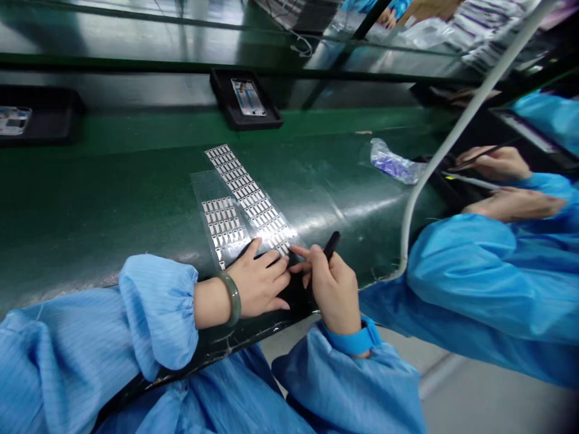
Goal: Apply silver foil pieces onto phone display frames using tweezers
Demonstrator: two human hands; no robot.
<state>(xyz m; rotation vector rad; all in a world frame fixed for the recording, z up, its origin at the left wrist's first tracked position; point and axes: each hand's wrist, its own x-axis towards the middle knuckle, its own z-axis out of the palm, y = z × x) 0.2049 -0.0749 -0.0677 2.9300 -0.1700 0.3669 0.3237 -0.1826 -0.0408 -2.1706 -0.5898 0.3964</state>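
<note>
My left hand (260,280), with a green bangle at the wrist, lies spread with its fingers apart over a dark object at the bench's front edge, which it partly hides. Close to its right, my right hand (332,283) is closed round a black pen-like tool (332,244); its index finger points left to the lower end of a long sheet of small metallic pieces (246,193). A second clear sheet (221,220), with similar pieces on its lower part, lies to the left of the long one. The near ends of both sheets reach my left hand.
Black trays holding phone-like parts stand at the back (226,99) and far left (54,114). A plastic bag (395,163) lies at right, beside a pale curved tube (414,199). Another person's hands (502,181) work beyond it.
</note>
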